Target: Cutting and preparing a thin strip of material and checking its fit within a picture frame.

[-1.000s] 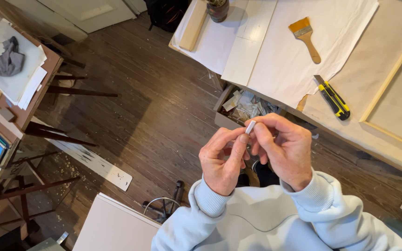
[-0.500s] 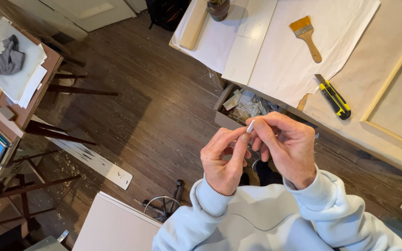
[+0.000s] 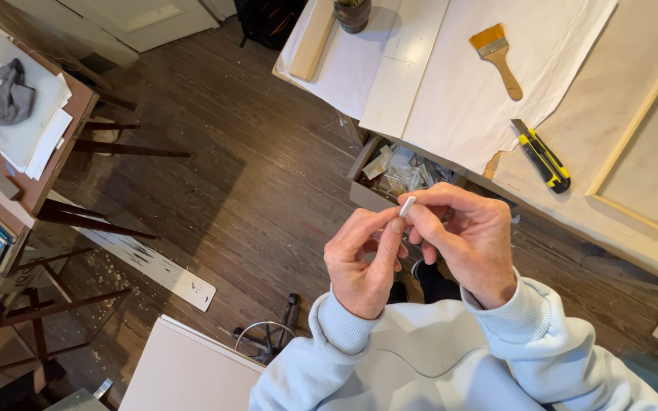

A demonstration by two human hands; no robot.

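A long tabletop (image 3: 451, 114) draped in white cloth fills the upper right. On it lies a flat paintbrush (image 3: 496, 59) with a yellow-orange head and wooden handle. Right of the brush, near the tabletop's front edge, rests a yellow-and-black utility knife (image 3: 542, 157). Further right sits a pale wooden stretcher frame (image 3: 634, 144). At the tabletop's far left end lies a plain wooden block (image 3: 312, 39), with a dark round pot (image 3: 352, 14) just beside it. Under the front edge stands an open box (image 3: 399, 173) of crumpled clear wrappers.
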